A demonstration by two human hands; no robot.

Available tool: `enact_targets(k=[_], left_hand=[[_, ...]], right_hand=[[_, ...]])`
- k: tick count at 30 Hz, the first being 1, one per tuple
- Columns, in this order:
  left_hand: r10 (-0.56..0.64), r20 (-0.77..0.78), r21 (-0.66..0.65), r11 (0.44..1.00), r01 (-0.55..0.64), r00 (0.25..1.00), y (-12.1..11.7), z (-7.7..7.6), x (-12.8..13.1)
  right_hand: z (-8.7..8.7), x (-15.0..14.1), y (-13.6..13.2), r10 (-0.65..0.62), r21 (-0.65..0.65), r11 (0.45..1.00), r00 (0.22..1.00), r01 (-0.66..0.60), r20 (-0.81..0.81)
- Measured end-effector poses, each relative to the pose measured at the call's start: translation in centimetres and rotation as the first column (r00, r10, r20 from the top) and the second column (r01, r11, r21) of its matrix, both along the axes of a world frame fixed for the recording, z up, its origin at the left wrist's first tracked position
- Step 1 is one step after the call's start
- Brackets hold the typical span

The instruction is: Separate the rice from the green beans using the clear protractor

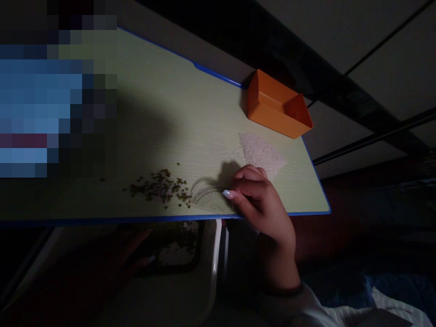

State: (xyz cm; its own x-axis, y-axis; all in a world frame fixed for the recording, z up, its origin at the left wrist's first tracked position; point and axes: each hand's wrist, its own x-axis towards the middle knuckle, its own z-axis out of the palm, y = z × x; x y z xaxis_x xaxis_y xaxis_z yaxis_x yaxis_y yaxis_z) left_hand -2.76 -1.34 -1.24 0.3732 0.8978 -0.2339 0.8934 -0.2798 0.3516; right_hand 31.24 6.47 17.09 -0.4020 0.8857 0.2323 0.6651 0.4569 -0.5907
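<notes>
My right hand [262, 204] rests on the near edge of the pale green table [163, 113], its fingers closed on a clear protractor [209, 198] that lies flat on the top. Just left of the protractor is a loose scatter of small green beans [161, 187]. A pile of white rice [260, 152] lies just beyond my knuckles. Below the table edge, in deep shadow, my left hand [134, 254] holds a dark tray [175, 247] containing green beans and some white rice, fingers along its left side.
An orange plastic box [277, 106] stands open at the table's far right corner. A blue rim runs round the table. A white table leg [214, 268] descends under the front edge. The left part of the view is blurred out.
</notes>
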Motion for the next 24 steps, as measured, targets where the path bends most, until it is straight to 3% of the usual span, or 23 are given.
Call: enact_targets(k=[7, 18, 24], left_hand=[[-0.043, -0.031, 0.037, 0.998, 0.044, 0.999, -0.07, -0.36, -0.20], [-0.006, -0.002, 0.077, 0.997, 0.007, 1.000, -0.17, -0.69, -0.07], [-0.036, 0.040, 0.119, 0.992, 0.031, 0.999, -0.08, -0.45, -0.04]], right_hand=[[-0.21, -0.14, 0.14, -0.052, 0.011, 0.999, 0.998, 0.052, -0.022], [-0.26, -0.30, 0.16, -0.040, 0.010, 0.999, 0.999, 0.040, -0.036], [0.12, -0.04, 0.05, 0.031, -0.006, 1.000, 0.999, -0.031, -0.036]])
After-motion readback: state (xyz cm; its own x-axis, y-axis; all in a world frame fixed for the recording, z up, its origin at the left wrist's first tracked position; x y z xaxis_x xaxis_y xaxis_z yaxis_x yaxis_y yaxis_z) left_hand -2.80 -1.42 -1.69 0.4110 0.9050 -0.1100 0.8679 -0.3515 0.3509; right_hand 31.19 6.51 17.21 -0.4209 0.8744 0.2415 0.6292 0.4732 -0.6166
